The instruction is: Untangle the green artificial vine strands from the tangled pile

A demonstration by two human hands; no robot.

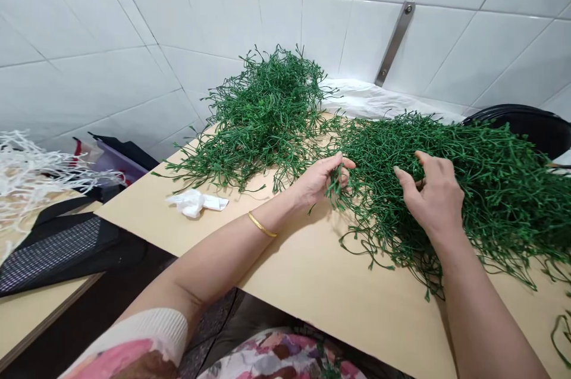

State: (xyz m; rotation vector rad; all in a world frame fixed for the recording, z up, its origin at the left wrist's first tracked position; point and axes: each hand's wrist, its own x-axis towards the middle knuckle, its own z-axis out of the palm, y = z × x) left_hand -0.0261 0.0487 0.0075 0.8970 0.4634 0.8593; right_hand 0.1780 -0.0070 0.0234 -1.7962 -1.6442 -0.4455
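Observation:
Thin green plastic-looking stems with small branched tips lie in two tangled heaps. The larger heap of green stems (pixel 504 188) spreads over the right side of the table, and a smaller heap of green stems (pixel 267 105) is piled at the back left. Between them, my left hand (pixel 328 177) is closed around a small bunch of green stems (pixel 336 188), whose tips stick out below the fingers. My right hand (pixel 435 191) hovers over or touches the larger heap, thumb and forefinger apart; nothing shows between them.
A crumpled white tissue (pixel 196 203) lies on the light wooden table (pixel 285 266). White strands (pixel 40 171) and black mesh fabric (pixel 53 248) rest on another surface at left. Behind stand a tiled wall (pixel 223 10), white plastic sheeting (pixel 379 99) and a round black object (pixel 526 123).

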